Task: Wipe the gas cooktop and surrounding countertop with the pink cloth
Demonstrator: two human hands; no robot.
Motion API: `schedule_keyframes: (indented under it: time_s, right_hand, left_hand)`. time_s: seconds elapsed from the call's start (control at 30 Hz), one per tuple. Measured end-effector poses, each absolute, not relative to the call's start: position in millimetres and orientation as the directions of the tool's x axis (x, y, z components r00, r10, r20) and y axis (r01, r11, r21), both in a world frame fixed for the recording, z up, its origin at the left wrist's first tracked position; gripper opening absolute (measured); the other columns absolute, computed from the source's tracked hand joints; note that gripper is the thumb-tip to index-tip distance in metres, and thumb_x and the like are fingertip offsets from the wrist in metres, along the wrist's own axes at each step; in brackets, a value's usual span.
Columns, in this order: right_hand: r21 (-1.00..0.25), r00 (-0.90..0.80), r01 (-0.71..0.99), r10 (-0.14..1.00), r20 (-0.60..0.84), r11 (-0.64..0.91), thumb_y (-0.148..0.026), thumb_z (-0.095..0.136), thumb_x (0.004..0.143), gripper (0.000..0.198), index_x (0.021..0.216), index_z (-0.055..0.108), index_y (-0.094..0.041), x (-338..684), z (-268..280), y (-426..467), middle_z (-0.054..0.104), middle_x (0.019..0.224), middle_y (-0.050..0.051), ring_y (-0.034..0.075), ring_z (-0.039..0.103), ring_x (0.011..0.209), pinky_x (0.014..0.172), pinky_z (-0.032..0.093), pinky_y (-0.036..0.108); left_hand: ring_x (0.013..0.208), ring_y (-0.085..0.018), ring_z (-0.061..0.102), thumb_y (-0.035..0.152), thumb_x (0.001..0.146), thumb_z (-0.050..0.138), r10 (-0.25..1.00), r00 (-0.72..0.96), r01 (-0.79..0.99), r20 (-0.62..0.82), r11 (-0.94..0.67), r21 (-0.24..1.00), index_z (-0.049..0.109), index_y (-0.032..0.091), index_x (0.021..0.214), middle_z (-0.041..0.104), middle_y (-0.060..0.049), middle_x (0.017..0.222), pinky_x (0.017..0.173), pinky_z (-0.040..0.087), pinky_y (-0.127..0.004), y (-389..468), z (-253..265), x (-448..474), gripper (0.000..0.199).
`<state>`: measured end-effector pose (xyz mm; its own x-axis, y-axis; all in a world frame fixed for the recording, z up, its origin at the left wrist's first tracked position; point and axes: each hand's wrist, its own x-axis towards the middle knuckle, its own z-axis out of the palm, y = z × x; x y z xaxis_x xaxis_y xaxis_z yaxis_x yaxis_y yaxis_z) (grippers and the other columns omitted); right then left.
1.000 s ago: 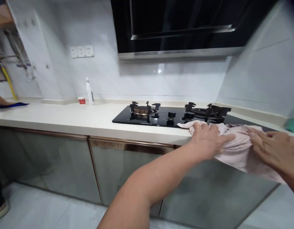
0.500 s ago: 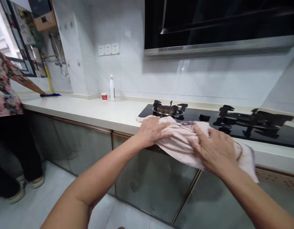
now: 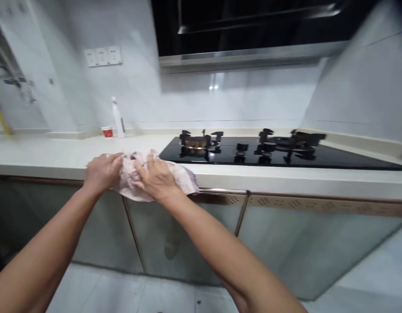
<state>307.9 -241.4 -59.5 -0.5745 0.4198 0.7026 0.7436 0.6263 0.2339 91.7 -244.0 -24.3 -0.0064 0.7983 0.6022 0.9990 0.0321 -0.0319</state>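
A pale pink cloth (image 3: 131, 181) lies bunched over the front edge of the white countertop (image 3: 62, 150), just left of the stove. My left hand (image 3: 102, 172) is closed on its left end. Bent over the middle of the cloth, my right hand (image 3: 158, 177) grips and presses it, thumb apart from the fingers. Part of the cloth hangs below the edge and spreads right, under my right wrist. The black glass gas stove (image 3: 220, 155) is right of both hands. What lies under the cloth is hidden.
A white spray bottle (image 3: 118, 119) and a small red-and-white cup (image 3: 107, 132) stand by the back wall. Two burners with black pan supports (image 3: 201, 141) rise from the stove. A dark range hood (image 3: 249, 26) hangs above; cabinet doors (image 3: 184, 234) are below.
Both hands and the cloth have moved left, from the stove's front onto the countertop edge beside it. My view has turned right, and the other person at the far left is out of sight.
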Motion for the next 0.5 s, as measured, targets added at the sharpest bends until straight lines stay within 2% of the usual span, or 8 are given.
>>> schedule_keyframes:
  time_s: [0.07,0.13,0.23,0.33,0.5]
  right_hand:
    - [0.280,-0.609,0.717,0.377,0.698,0.639,-0.050,0.036,0.102,0.053,0.147,0.033,-0.024,319.6,-61.5,-238.1,0.049,0.141,0.020,0.030,0.049,0.118,0.096,0.040,0.046]
    - [0.317,-0.626,0.708,0.354,0.694,0.631,-0.043,0.027,0.105,0.046,0.148,0.034,-0.028,338.7,-62.7,-235.9,0.054,0.136,0.016,0.028,0.050,0.117,0.092,0.041,0.043]
    - [0.313,-0.601,0.739,0.373,0.707,0.597,-0.043,0.020,0.105,0.049,0.150,0.034,-0.029,377.7,-63.3,-236.7,0.055,0.134,0.014,0.027,0.052,0.113,0.086,0.042,0.040]
    - [0.281,-0.540,0.792,0.405,0.738,0.542,-0.049,0.017,0.105,0.053,0.152,0.034,-0.030,426.2,-65.3,-241.1,0.057,0.128,0.012,0.025,0.052,0.107,0.084,0.040,0.039]
    - [0.231,-0.397,0.881,0.379,0.836,0.414,-0.056,0.026,0.103,0.054,0.145,0.049,-0.029,522.2,-74.7,-244.1,0.067,0.110,0.008,0.021,0.055,0.093,0.080,0.035,0.036]
  left_hand:
    - [0.119,-0.038,0.058,0.060,0.091,0.021,0.766,-0.057,0.998,0.641,0.056,0.021,0.051,0.040,0.143,0.067,-0.005,0.127,0.098,0.042,-0.056,-245.2,-28.3,91.7,0.063]
    - [0.122,-0.041,0.056,0.059,0.089,0.025,0.742,-0.019,1.000,0.670,0.018,0.009,0.049,0.045,0.143,0.068,-0.002,0.125,0.098,0.040,-0.061,-246.9,-31.6,95.0,0.061]
    - [0.125,-0.046,0.052,0.059,0.088,0.024,0.691,0.060,0.998,0.720,-0.045,-0.039,0.046,0.049,0.144,0.069,-0.001,0.122,0.095,0.039,-0.067,-250.4,-35.9,113.5,0.061]
    - [0.120,-0.046,0.053,0.060,0.090,0.020,0.658,0.128,0.992,0.742,-0.078,-0.101,0.049,0.043,0.144,0.068,-0.006,0.119,0.092,0.041,-0.066,-255.2,-40.3,158.4,0.063]
    - [0.101,-0.036,0.059,0.056,0.098,0.016,0.634,0.288,0.956,0.718,-0.142,-0.258,0.061,0.027,0.135,0.067,-0.014,0.119,0.087,0.046,-0.051,-257.0,-43.1,269.6,0.065]
